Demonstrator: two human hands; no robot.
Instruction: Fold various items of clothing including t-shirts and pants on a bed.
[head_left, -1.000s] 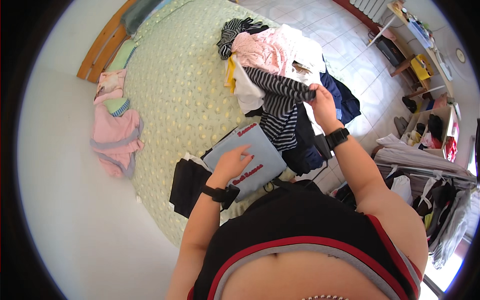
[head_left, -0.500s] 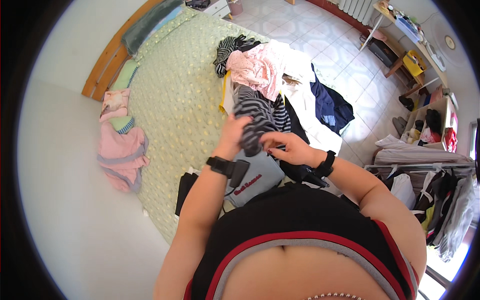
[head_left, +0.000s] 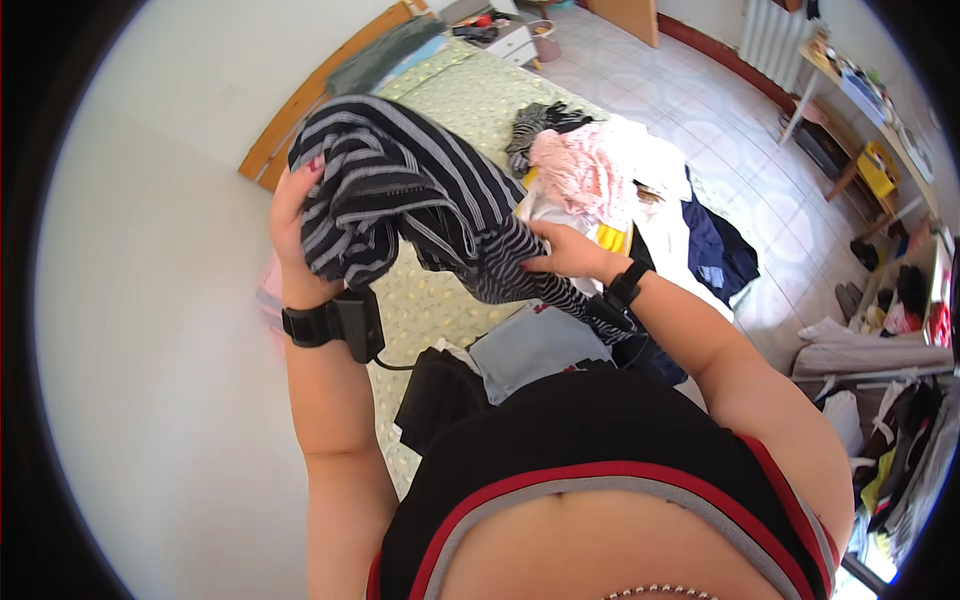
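A black-and-grey striped garment point(head_left: 410, 185) hangs bunched between my two hands, raised above the bed. My left hand point(head_left: 292, 225) grips its bulky left end, with most of the fingers hidden behind the cloth. My right hand point(head_left: 575, 250) pinches a narrower, finely striped part, which trails down toward my waist. Close to my body lie a grey-blue folded garment point(head_left: 530, 350) and a black folded cloth point(head_left: 438, 400). Beyond my right hand is a loose pile with a pink garment point(head_left: 580, 165), white clothing point(head_left: 660, 235), a navy garment point(head_left: 708, 225) and another striped piece point(head_left: 525, 140).
The bed has a pale green patterned cover point(head_left: 470, 90) and a wooden headboard point(head_left: 300, 110) against the left wall. Tiled floor point(head_left: 640, 75) runs along its right side. At the right stand a desk point(head_left: 860, 95) and a rack of hanging clothes point(head_left: 900, 430).
The striped garment has come up off the pile and spread out between my hands. My left hand has moved up and to the left with it. The whole view has shifted slightly.
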